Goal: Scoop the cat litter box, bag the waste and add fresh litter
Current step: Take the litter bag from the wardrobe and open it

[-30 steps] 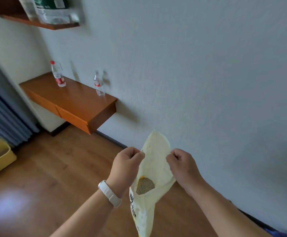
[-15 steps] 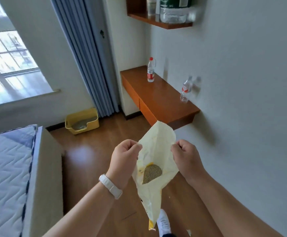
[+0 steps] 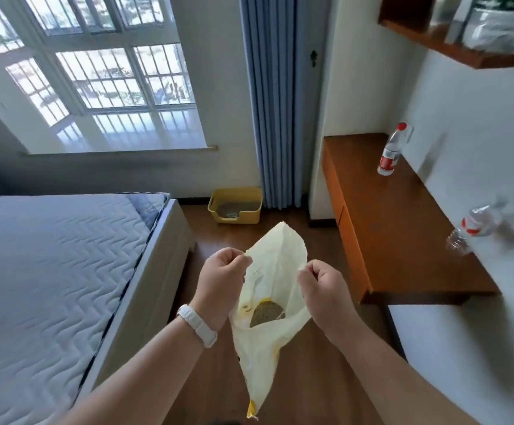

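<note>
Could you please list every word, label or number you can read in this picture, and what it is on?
No text here can be read.
Bag: faint print, too blurred.
Far bottle: red label, too blurred.
Near bottle: red label, too blurred.
Shelf package: green label, too blurred.

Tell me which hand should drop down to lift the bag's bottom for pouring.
Probably the left hand: it and the right hand both pinch the bag open, but its bottom hangs nearer the left.
</note>
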Tool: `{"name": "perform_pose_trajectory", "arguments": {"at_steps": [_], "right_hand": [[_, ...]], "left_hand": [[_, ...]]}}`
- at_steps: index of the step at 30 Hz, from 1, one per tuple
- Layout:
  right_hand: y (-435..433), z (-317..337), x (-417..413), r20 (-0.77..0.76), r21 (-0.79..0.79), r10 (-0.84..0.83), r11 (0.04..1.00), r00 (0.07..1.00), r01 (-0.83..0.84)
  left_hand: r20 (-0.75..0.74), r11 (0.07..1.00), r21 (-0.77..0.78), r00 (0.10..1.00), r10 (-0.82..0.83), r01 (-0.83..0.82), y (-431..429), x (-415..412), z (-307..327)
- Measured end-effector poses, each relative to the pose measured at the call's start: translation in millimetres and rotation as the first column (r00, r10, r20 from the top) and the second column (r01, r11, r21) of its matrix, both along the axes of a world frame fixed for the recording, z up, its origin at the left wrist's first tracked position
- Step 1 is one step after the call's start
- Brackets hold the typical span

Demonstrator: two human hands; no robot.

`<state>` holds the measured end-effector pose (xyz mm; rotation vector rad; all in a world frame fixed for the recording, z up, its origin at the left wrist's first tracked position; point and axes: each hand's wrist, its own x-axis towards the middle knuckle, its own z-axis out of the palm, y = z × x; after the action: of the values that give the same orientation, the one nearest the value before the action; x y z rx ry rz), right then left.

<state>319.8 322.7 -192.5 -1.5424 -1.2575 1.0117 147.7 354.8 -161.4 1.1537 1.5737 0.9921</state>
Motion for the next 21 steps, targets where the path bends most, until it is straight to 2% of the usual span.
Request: {"name": "perform_pose_trajectory", "arguments": {"at_steps": [7, 13, 21], "right_hand": [[88.4, -6.9, -8.5, 0.001, -0.022, 0.023, 0.999, 1.000, -0.023], [174.0, -22.9, -32.7, 0.037, -0.051, 0.028, 0.998, 0.999, -0.026], [301.4, -26.5, -76.1, 0.090, -0.048, -0.068, 0.996, 0.994, 0.072]], "left_hand": [[0.067, 0.995, 0.012, 0.992, 0.102, -0.103, 73.1, -18.9, -20.3], [0.154, 0.997, -0.050, 0.985, 0.073, -0.066, 161.5, -33.0, -46.6], [0.225, 0.995, -0.101, 0.973, 0.043, -0.021, 303.7, -83.0, -55.6]]}}
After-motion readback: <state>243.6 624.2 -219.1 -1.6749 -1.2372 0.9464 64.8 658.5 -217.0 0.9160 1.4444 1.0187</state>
